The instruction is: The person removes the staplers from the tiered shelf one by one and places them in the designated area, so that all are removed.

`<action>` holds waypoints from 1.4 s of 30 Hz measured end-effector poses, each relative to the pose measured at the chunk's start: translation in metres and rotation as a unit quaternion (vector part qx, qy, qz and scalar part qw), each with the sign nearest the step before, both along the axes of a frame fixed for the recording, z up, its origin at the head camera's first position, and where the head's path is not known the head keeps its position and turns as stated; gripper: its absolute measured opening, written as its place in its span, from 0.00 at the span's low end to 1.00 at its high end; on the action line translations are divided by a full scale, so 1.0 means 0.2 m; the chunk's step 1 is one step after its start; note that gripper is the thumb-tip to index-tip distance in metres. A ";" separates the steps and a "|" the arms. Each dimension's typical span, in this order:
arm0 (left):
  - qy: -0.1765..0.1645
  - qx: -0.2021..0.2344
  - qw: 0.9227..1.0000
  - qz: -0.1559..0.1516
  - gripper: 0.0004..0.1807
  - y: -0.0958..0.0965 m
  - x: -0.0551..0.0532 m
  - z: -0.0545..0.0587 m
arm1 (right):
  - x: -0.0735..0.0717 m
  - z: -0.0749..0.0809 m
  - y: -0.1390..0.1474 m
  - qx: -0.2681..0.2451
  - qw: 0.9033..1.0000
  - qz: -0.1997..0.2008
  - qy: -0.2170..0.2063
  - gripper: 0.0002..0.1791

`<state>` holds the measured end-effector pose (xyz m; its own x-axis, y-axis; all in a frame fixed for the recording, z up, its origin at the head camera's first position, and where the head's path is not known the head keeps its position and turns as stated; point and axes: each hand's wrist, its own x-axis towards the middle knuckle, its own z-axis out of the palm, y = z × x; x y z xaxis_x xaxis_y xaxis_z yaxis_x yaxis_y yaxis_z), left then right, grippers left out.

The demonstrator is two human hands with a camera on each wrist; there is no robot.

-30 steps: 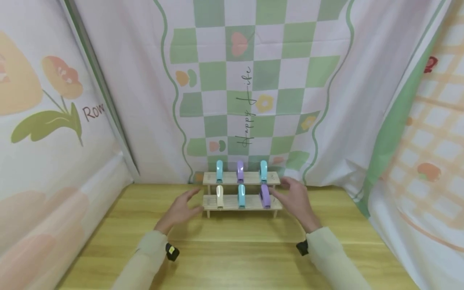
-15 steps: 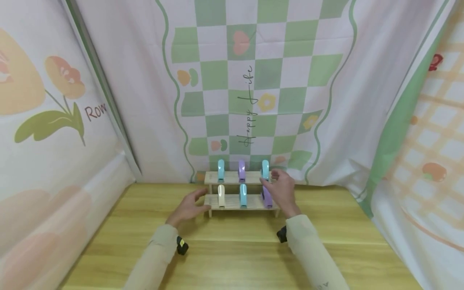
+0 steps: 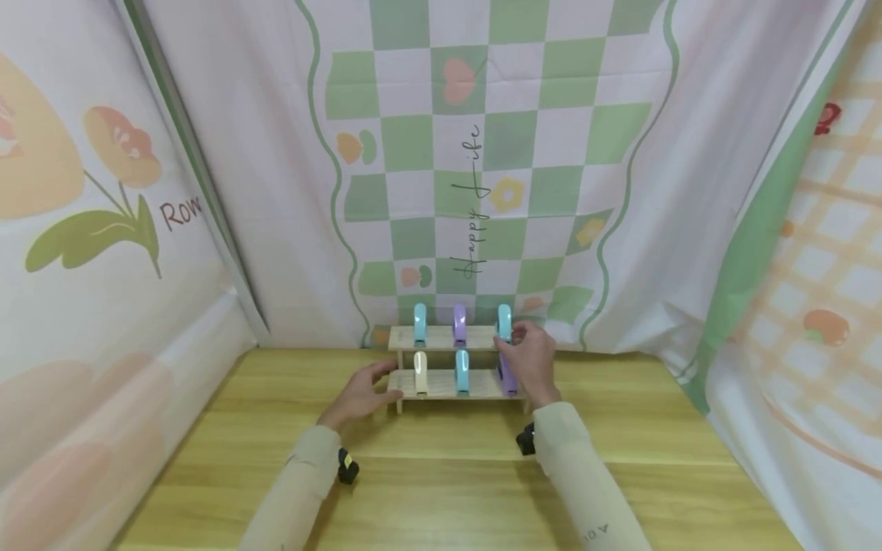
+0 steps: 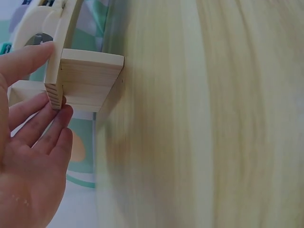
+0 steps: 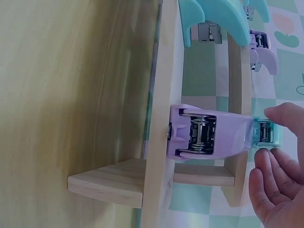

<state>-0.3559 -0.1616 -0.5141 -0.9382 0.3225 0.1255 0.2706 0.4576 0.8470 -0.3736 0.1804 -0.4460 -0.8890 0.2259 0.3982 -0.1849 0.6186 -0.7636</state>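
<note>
A small two-tier wooden rack [image 3: 441,384] holds several upright hole punches with rounded handles. My left hand [image 3: 360,394] grips the left end of the lower board, thumb above and fingers below, as the left wrist view shows. My right hand [image 3: 534,358] is at the upper right, its thumb and fingertips at either side of a teal hole punch [image 5: 266,132]. In front of it stands a purple hole punch [image 5: 228,135] on the lower board, partly covered by the hand in the head view. A cream hole punch [image 3: 420,373] stands at the lower left.
Another teal hole punch [image 3: 462,373] is at the lower middle. Above are a purple one [image 3: 459,325] and a teal one [image 3: 419,324]. The rack stands on a wood-grain table [image 3: 441,490], close to a checked curtain [image 3: 462,191] behind it.
My right hand has moved left from beside the lower purple hole punch to the upper right teal one. My left hand has moved right onto the rack's end.
</note>
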 end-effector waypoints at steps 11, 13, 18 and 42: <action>0.008 -0.031 0.999 -0.010 0.40 -0.01 0.00 0.00 | -0.01 0.00 0.04 0.002 1.000 -0.016 0.015 0.18; 0.007 -0.035 0.999 -0.008 0.40 -0.01 0.00 0.00 | 0.00 0.00 0.06 0.004 0.999 -0.019 0.026 0.17; 0.008 -0.038 0.999 -0.008 0.39 0.00 -0.01 0.01 | 0.02 0.01 0.14 0.003 0.998 -0.031 0.057 0.16; 0.008 -0.046 0.999 -0.021 0.40 -0.02 0.00 0.02 | 0.19 -0.20 0.46 -0.049 0.988 -0.140 0.049 0.17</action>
